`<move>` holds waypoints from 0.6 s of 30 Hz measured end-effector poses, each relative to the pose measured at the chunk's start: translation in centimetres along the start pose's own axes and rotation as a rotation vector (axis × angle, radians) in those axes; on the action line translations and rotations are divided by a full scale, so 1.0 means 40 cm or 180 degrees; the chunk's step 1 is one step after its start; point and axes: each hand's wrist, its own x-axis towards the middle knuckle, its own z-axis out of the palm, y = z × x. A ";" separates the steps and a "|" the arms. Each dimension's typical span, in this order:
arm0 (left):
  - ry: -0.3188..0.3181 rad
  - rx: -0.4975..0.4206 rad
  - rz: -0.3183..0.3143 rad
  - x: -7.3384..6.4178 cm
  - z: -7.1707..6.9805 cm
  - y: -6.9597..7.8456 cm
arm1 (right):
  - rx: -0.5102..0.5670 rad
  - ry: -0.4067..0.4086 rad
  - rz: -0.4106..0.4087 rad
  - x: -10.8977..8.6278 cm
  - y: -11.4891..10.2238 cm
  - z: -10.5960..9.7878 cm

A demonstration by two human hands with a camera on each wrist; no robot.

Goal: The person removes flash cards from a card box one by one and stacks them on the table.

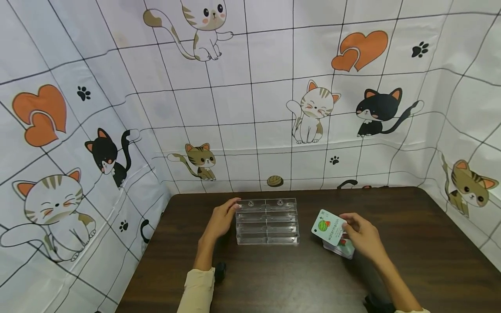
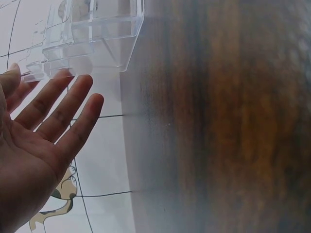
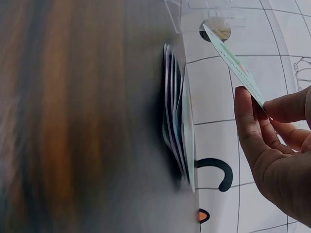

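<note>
A clear plastic rack (image 1: 267,228) with tiered rows stands upright on the table. At its upper left corner my left hand (image 1: 220,221) holds the edge between thumb and forefinger, and the other fingers (image 2: 60,116) stretch out beside it. To the right, my right hand (image 1: 364,237) pinches a pale green watermelon flash card (image 1: 328,226) by its edge, thumb on one face and fingers on the other. Below that card lies a stack of cards (image 1: 340,248), partly covered by it. Seen edge-on in the right wrist view, the stack (image 3: 177,121) is slightly fanned.
The dark wooden table (image 1: 282,278) ends at a white cat-print cloth (image 1: 270,100) that hangs behind it and at both sides. The rack stands near the table's back edge, left of the cards.
</note>
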 end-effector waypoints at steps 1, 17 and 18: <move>0.0005 -0.0004 0.0001 -0.001 0.001 0.000 | -0.0013 0.0009 -0.0012 -0.002 0.006 -0.003; 0.0003 0.0021 -0.0004 -0.002 -0.001 0.006 | -0.0214 0.0036 -0.0104 -0.015 0.060 -0.031; 0.0001 0.0028 -0.0006 -0.002 -0.001 0.005 | -0.0245 0.0032 -0.0114 -0.014 0.062 -0.032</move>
